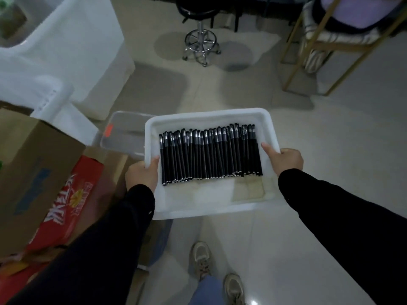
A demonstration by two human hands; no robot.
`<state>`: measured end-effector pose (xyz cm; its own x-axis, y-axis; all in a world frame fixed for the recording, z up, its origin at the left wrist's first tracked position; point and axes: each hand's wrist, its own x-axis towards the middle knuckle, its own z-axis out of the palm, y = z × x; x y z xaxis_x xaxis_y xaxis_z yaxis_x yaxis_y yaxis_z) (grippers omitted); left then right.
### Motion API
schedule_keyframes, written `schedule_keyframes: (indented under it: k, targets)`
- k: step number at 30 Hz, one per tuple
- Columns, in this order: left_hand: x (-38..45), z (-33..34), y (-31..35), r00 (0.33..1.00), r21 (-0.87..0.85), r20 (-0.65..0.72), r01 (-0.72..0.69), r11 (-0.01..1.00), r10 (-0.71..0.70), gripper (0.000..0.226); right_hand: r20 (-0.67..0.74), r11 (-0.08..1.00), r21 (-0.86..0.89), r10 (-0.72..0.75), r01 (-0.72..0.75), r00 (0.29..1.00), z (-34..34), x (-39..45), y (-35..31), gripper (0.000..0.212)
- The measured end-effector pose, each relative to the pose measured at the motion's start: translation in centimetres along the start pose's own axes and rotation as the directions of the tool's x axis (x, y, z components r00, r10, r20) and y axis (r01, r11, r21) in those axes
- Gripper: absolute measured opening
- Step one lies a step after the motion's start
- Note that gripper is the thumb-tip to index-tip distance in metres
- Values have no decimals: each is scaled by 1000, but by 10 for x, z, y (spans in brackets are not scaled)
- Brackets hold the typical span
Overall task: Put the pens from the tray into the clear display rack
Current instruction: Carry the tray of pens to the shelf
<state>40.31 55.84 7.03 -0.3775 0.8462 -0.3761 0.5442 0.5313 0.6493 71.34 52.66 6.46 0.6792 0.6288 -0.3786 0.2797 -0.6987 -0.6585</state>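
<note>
Both hands are on the tray (211,116), carried in the air above the floor (330,150) — the left hand (143,173) grips the left rim with the thumb hooked over the edge, and the right hand (284,160) grips the right rim, thumb laid inside along the wall. The pens (210,154) lie side by side in one dense black row across the far half of the tray, caps pointing away; the near half is bare. Nothing has gone into a rack yet, and no clear display rack can be picked out from here — there's a clear bin (125,133) just left of the tray, but that reads as a storage box, not a rack. So this looks like the carrying step, pens on their way. Next up, by my reading: get the tray set down level somewhere steady beside the rack, freeing one hand to start picking pens. Tilt it and that whole row will slide. Boxes (44,172) crowd the left, a stool (201,40) stands far ahead, shoes (202,259) show below
</note>
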Motion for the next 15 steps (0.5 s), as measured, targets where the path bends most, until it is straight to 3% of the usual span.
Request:
schedule_keyframes:
  k: [15]
  targets:
    - [141, 71, 169, 996, 163, 85, -42, 986, 28, 52, -31, 995, 63, 82, -80, 996, 4, 170, -98, 56]
